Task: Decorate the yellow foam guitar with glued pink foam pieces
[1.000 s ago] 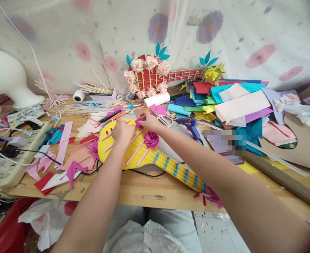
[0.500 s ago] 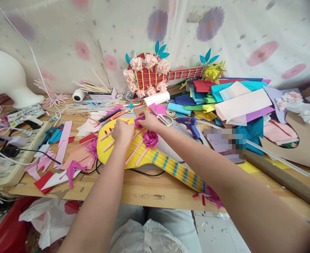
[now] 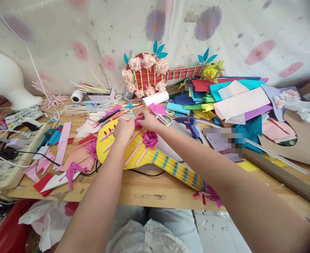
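Observation:
A yellow paper guitar with pink strips and blue frets lies on the wooden table. One finished magenta paper flower sits on its body. My right hand pinches a second magenta paper flower at the guitar's upper edge. My left hand rests on the guitar body right beside it, fingers curled and touching the same flower piece.
Scissors and a blue glue gun lie just right of my hands. A red flower-decorated guitar leans at the back. Coloured paper sheets pile up at right, paper scraps and a power strip at left.
Both hands stay on the magenta flower at the guitar's top edge; my left hand has shifted slightly up toward it. The camera view drifted a little.

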Action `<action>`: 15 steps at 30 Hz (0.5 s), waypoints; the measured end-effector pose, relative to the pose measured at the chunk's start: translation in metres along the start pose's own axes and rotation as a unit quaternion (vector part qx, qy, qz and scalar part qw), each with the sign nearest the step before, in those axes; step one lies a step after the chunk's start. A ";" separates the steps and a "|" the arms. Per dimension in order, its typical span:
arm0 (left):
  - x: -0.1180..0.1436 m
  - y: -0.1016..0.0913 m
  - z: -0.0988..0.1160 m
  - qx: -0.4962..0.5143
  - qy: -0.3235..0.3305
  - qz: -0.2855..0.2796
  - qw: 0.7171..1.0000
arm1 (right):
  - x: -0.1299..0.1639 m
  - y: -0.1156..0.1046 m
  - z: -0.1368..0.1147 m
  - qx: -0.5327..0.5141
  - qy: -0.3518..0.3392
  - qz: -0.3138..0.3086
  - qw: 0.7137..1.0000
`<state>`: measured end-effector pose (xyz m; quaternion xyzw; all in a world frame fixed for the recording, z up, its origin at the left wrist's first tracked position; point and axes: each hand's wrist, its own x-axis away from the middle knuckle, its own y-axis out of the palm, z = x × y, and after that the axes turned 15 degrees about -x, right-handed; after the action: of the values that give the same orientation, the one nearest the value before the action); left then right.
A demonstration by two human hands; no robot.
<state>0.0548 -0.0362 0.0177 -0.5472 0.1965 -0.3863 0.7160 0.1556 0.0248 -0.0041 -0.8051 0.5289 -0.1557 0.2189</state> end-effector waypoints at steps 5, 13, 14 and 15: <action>0.001 -0.005 0.002 0.009 0.006 -0.011 1.000 | -0.001 0.000 0.000 0.003 0.003 0.002 1.000; -0.010 0.001 -0.006 0.057 0.035 -0.012 0.998 | -0.003 0.001 0.001 0.000 0.002 0.005 1.000; -0.013 0.004 -0.008 0.067 0.040 -0.010 0.997 | -0.003 0.001 0.001 -0.001 0.003 0.006 1.000; -0.016 0.006 -0.009 0.070 0.048 -0.009 0.996 | -0.003 0.001 0.001 -0.002 0.003 0.007 1.000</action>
<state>0.0407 -0.0295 0.0064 -0.4780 0.1980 -0.4314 0.7391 0.1541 0.0276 -0.0058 -0.8014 0.5351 -0.1558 0.2169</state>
